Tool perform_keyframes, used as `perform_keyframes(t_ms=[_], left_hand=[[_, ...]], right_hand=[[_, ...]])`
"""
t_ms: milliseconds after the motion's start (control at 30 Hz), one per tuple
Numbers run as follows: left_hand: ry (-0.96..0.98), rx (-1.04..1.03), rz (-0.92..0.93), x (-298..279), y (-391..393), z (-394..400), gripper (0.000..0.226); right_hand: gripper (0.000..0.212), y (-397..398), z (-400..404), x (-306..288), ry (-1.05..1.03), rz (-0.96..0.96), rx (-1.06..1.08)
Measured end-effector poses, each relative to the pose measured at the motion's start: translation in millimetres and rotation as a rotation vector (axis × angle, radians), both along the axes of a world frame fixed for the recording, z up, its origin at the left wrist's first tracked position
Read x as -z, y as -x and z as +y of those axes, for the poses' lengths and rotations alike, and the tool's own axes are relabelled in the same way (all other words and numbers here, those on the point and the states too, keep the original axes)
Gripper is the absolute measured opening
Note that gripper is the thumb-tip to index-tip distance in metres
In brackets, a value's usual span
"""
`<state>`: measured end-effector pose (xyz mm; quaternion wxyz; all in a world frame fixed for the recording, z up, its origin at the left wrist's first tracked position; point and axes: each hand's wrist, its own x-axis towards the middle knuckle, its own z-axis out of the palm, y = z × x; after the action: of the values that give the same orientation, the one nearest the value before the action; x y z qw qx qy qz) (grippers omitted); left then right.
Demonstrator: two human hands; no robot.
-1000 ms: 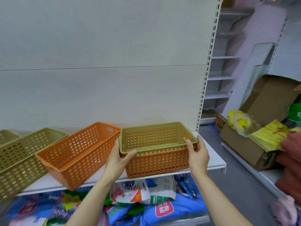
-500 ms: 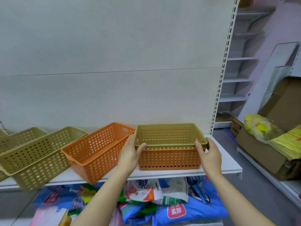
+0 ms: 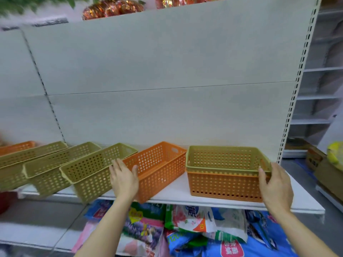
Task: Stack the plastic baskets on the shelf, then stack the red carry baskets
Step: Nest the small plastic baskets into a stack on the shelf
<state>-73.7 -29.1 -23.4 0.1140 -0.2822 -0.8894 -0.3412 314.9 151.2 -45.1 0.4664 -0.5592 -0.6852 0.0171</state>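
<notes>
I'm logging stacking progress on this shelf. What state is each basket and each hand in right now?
green basket: nested in the orange one, upright.
orange basket under it: upright on the shelf.
single orange basket: unstacked, front end overhanging the shelf edge.
three green baskets: unstacked, side by side.
left hand: open, at the single orange basket.
right hand: open, at the stack's right end.

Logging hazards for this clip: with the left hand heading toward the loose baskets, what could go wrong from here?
1. The single orange basket and the green basket beside it overhang the shelf edge at an angle; a nudge from the left hand could tip them off.
2. The right hand might drag the nested stack forward.
</notes>
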Motion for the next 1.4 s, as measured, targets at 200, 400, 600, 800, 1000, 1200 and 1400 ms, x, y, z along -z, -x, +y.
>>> perform_keyframes(t_ms=[200,400,600,800,1000,1200,1400], left_hand=[[0.093,-0.074,0.034,0,25,-20,0.075],[0.132,-0.155,0.046,-5,84,-55,0.073],[0.012,-0.279,-0.453,2,157,-84,0.079],[-0.059,-0.3,-0.575,-7,196,-83,0.049],[-0.255,-0.164,-0.491,-47,221,-84,0.041],[-0.213,-0.079,-0.321,-82,263,-109,0.03],[-0.226,-0.055,-0.312,-95,286,-139,0.023]], right_hand=[[0.064,37,-14,-18,-0.098,-0.14,-0.046],[0.064,107,-35,-26,-0.175,-0.252,-0.173],[0.061,174,-66,-26,-0.209,-0.233,-0.266],[0.058,227,-103,-2,-0.326,-0.24,-0.461],[0.05,273,-128,28,-0.407,-0.398,-0.601],[0.037,329,-144,34,-0.435,-0.305,-0.611],[0.027,411,-173,30,-0.455,-0.269,-0.6]])
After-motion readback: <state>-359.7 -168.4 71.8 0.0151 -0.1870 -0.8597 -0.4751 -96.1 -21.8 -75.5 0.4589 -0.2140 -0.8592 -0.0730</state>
